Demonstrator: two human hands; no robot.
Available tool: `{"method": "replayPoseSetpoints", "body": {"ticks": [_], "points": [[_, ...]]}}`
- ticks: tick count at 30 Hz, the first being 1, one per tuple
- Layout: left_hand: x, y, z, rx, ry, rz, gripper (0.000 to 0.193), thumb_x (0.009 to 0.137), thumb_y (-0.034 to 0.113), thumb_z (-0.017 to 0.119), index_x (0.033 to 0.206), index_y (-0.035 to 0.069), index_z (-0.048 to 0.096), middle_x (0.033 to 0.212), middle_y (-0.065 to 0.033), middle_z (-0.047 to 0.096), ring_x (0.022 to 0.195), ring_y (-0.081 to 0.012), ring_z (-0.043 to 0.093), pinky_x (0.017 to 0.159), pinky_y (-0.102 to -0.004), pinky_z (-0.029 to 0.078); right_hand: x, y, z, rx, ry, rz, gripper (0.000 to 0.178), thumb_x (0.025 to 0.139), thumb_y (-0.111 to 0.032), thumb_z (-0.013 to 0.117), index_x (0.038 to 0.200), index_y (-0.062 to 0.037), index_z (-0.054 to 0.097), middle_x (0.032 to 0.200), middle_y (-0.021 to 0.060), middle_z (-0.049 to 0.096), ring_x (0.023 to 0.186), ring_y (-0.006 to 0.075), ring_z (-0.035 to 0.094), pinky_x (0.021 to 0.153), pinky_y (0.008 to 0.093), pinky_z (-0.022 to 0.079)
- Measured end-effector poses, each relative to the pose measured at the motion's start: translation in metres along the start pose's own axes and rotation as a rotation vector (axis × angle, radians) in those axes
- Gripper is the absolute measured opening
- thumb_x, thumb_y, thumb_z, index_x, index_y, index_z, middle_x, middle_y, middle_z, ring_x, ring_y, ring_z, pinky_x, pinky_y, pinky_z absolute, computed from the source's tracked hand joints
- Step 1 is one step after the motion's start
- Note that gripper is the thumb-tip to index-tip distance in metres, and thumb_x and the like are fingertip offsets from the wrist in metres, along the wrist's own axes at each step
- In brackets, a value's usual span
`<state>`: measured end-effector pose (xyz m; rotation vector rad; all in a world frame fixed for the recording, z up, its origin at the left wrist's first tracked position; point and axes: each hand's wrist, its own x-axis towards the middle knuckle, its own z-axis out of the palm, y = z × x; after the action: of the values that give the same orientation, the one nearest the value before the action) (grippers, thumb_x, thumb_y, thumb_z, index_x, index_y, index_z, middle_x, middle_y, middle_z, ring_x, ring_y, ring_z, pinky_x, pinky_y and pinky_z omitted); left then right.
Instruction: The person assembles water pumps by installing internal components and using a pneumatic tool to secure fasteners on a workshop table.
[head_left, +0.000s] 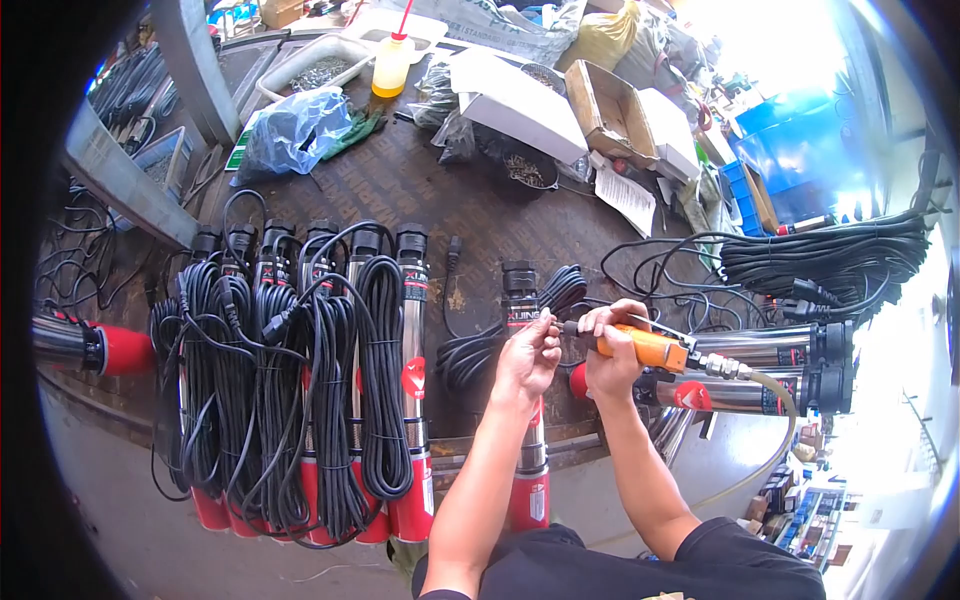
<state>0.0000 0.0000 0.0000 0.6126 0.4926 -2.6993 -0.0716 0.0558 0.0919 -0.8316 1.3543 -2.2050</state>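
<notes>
My right hand is wrapped round an orange pneumatic screwdriver, which lies level with its tip pointing left. From its rear fitting a pale air hose curves down to the right. Just off the tool's tip, my left hand is closed in a pinch; whatever its fingertips hold is too small to make out. Both hands are over a steel submersible pump with a black top and red base, partly hidden by my left hand and forearm. A coiled black cable lies beside this pump.
Several pumps with coiled cables stand in a row at left. More steel pumps lie at right, below a big black cable bundle. Farther back are a yellow bottle, a blue plastic bag and a cardboard box.
</notes>
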Motion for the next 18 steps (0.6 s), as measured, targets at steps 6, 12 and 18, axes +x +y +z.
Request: {"method": "replayPoseSetpoints", "body": {"ticks": [6, 12, 18], "points": [[-0.007, 0.008, -0.001, -0.004, -0.183, -0.178, 0.021, 0.098, 0.02, 0.067, 0.089, 0.002, 0.068, 0.07, -0.0053, 0.067, 0.05, -0.007, 0.051, 0.041, -0.0178, 0.035, -0.002, -0.015, -0.002, 0.03, -0.098, -0.005, 0.028, 0.079, -0.004, 0.058, 0.106, -0.0005, 0.054, 0.073, 0.0089, 0.055, 0.072, 0.02, 0.056, 0.073, 0.0364, 0.049], [-0.003, 0.0, 0.006, 0.014, -0.034, -0.109, 0.024, 0.097, 0.026, 0.069, 0.084, 0.005, 0.065, 0.065, -0.0021, 0.062, 0.045, -0.0066, 0.043, 0.038, -0.0189, 0.029, -0.001, -0.005, 0.0, -0.064, -0.153, -0.051, 0.025, 0.083, -0.001, 0.056, 0.107, -0.0007, 0.051, 0.078, 0.0097, 0.057, 0.074, 0.0191, 0.057, 0.074, 0.0339, 0.05], [-0.001, -0.017, 0.018, 0.028, 0.198, 0.11, 0.024, 0.099, 0.027, 0.067, 0.095, 0.003, 0.062, 0.072, 0.0, 0.055, 0.055, -0.0066, 0.045, 0.046, -0.0192, 0.034, -0.002, 0.005, 0.0, -0.099, -0.056, -0.051, 0.026, 0.082, 0.0, 0.057, 0.107, -0.0007, 0.051, 0.081, 0.0084, 0.058, 0.079, 0.0201, 0.06, 0.077, 0.0325, 0.05]]}}
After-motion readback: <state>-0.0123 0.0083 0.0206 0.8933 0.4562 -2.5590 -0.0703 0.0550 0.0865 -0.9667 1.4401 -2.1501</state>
